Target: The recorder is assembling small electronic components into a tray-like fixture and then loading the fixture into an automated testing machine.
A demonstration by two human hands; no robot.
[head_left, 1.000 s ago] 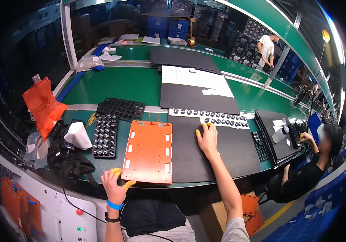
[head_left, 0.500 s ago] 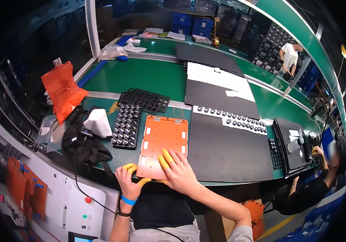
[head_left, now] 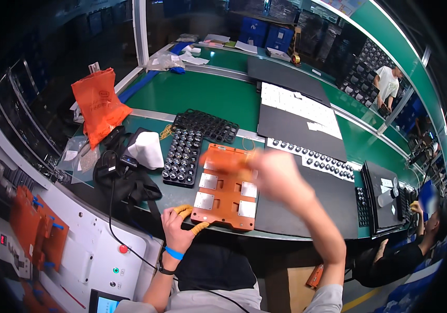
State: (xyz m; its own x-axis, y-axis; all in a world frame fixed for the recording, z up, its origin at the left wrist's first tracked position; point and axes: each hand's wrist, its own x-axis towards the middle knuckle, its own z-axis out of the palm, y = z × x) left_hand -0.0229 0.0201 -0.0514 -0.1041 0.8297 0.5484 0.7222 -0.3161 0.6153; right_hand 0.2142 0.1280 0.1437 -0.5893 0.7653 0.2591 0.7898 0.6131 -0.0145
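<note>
On the table edge before me lies an orange hinged fixture (head_left: 227, 211), its inside showing several silver metal plates (head_left: 204, 201). My left hand (head_left: 179, 228), in yellow finger cots and a blue wristband, closes around its near left corner. Over the far right part of the fixture is my right hand (head_left: 278, 172), badly smeared by motion; its fingers cannot be made out. A blurred orange shape, apparently the fixture's lid (head_left: 223, 160), stretches across the far part beside that hand. Left of the fixture stands a black tray (head_left: 182, 156) with rows of shiny round parts.
A second black tray (head_left: 207, 125) lies beyond. On the right are a large black board (head_left: 307, 201) and white strips (head_left: 317, 159) of round parts. An orange bag (head_left: 100, 107), white object (head_left: 148, 149) and black strap (head_left: 142, 185) lie left. A co-worker (head_left: 406, 250) sits far right.
The fixture's orange top panel has swung up, baring the metal plates. My right hand has lifted from the panel and moved away and right. My left hand stays at the corner. The view has shifted slightly.
</note>
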